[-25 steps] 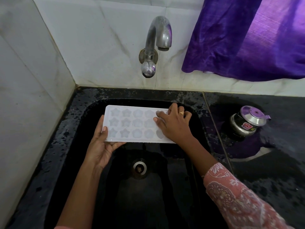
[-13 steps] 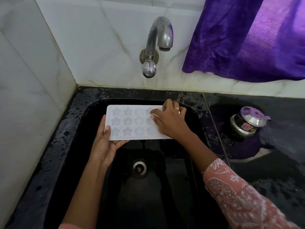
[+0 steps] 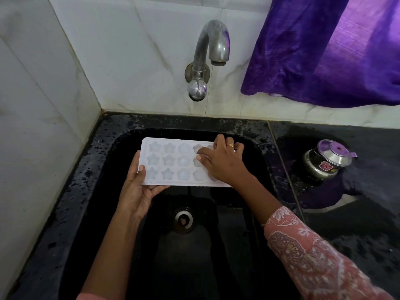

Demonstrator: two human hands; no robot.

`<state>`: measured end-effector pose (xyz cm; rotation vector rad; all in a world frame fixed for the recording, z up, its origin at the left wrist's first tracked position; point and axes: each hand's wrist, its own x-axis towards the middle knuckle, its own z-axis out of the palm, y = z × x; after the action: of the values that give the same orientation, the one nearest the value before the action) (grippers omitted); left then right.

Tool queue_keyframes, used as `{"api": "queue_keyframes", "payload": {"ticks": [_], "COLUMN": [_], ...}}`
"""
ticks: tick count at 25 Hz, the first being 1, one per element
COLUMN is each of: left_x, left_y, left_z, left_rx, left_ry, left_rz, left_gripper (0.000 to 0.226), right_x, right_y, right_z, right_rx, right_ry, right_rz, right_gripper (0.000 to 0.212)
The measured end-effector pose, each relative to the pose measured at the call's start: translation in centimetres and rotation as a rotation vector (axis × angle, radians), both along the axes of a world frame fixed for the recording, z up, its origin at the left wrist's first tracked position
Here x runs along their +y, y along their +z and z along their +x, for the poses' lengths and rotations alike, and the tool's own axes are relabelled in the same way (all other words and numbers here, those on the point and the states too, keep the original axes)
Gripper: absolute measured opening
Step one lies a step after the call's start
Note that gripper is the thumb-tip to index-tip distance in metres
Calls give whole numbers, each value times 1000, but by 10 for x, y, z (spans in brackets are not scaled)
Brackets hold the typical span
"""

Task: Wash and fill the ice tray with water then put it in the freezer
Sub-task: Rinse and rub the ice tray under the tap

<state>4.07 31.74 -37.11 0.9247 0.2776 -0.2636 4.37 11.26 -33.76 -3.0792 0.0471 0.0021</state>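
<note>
My left hand [image 3: 138, 191] grips the ice tray [image 3: 168, 161] by its left end, thumb on top, fingers underneath. My right hand [image 3: 223, 163] lies on its right end, fingers bent over the far edge. The tray sits level over the back of the sink [image 3: 216, 267].

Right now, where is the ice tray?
In the head view, the ice tray is centre frame over the sink, below the tap. The left hand holds its left end and the right hand rests on its right half.
</note>
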Motion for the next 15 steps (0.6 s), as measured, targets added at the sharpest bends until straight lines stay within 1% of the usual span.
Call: {"api": "queue_keyframes", "payload": {"ticks": [3,9,15], "left_x": [-2,-4,-4], "left_y": [1,1,-2], "left_z": [0,-3,-3], "left_rx": [-2,-19,-4], "left_ry": [-10,5,14], "left_rz": [-17,-13,-29], "left_gripper": [42,44,44], "right_x": [1,8,3], "right_y": [-2,-2,-3], "right_z": [0,-2,-2], "right_rx": [-36,3,18], "right_ry": [-17,-12,-19], "right_rz": [-49,32,57], "right_gripper": [37,38,36]}}
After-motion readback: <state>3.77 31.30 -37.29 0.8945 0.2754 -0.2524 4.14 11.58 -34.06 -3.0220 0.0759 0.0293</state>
